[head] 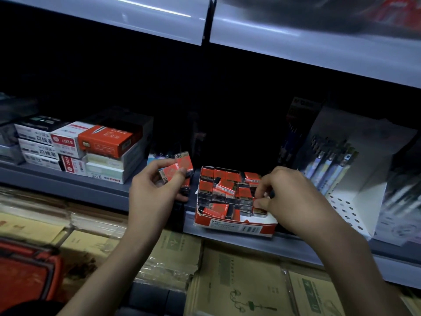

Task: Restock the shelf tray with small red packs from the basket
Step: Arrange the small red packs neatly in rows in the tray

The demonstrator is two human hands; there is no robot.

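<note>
Here, left hand [152, 192] grip holding several small red packs [175, 172] over the shelf [68, 185] front edge, right hand [289, 197] grip pinching another inside the shelf tray [234, 226] at that edge, basket [27, 277] lower left.
</note>
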